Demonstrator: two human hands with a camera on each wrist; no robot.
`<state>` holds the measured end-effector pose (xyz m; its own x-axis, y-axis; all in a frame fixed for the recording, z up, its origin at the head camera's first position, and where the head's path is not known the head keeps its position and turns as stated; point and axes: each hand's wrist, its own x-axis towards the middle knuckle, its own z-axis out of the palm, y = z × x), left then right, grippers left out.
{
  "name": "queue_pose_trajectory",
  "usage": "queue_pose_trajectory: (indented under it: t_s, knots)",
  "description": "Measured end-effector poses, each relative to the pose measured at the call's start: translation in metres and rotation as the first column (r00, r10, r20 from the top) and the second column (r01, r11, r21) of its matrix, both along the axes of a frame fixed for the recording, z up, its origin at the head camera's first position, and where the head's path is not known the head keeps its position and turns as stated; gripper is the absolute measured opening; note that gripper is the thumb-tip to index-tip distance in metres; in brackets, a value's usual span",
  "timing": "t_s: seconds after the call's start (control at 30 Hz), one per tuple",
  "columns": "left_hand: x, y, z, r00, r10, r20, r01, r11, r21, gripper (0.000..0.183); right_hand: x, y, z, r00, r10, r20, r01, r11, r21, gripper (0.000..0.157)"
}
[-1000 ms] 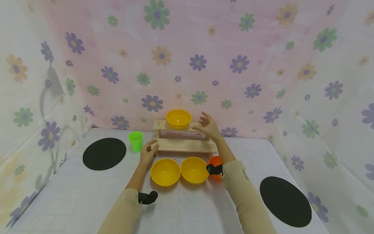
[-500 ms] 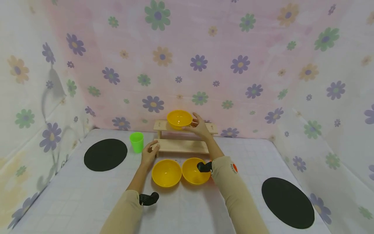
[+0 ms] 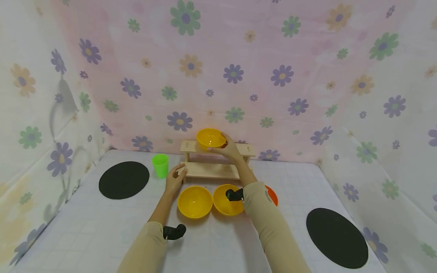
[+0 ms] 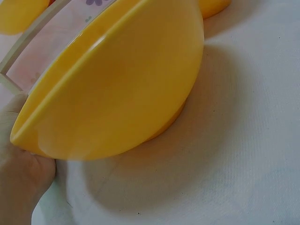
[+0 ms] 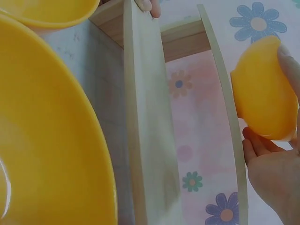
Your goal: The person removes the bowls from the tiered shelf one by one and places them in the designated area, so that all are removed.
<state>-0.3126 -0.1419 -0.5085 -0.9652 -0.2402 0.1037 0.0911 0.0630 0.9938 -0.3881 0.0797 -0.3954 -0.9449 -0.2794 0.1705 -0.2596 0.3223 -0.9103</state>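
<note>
On the top tier of a two-tier wooden shelf (image 3: 211, 170) sits a yellow bowl (image 3: 209, 139). My right hand (image 3: 233, 152) grips it from the right side, thumb toward the front and fingers behind. In the right wrist view the held bowl (image 5: 263, 89) is at the upper tier's edge, with fingers (image 5: 258, 143) spread under its side. My left hand (image 3: 173, 182) holds the left end of the lower tier; its fingertips (image 5: 146, 4) show over the board in the right wrist view. The near yellow bowl (image 4: 117, 89) hides most of the left hand in the left wrist view.
Two more yellow bowls, a left one (image 3: 195, 202) and a right one (image 3: 223, 206), stand before the shelf. An orange container (image 3: 272, 195) is partly behind the right sleeve. A green cup (image 3: 160, 165) stands left. Black round mats lie at left (image 3: 124, 180) and right (image 3: 337, 238).
My right hand has moved left from beside the top-tier bowl and taken hold of it. My left hand has stayed at the lower tier's left end.
</note>
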Motion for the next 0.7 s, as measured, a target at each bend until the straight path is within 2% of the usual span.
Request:
queue_pose_trajectory:
  t_s: [0.23,0.43,0.57,0.67,0.7]
  knots:
    - [0.004,0.001,0.005,0.999,-0.019,0.037,0.017,0.999,0.041,0.039,0.001,-0.004,-0.006,1.000,-0.011,-0.011,0.010,0.998,-0.067,0.088]
    - [0.016,0.003,0.024,0.998,-0.046,0.041,0.043,0.995,0.087,0.038,0.006,-0.002,-0.002,1.000,0.000,0.021,0.001,0.998,-0.069,0.089]
    - [0.024,0.005,0.036,0.998,-0.048,0.039,0.046,0.997,0.054,0.039,0.020,0.003,0.011,0.999,0.012,0.034,-0.010,0.999,-0.053,0.088]
    - [0.027,0.006,0.038,0.998,-0.050,0.035,0.048,0.998,0.039,0.039,0.034,0.006,0.022,1.000,0.023,0.020,-0.022,0.999,-0.036,0.085]
    - [0.026,0.006,0.037,0.998,-0.052,0.034,0.050,0.998,0.043,0.038,0.033,0.007,0.019,1.000,0.022,0.011,-0.021,0.999,-0.037,0.085]
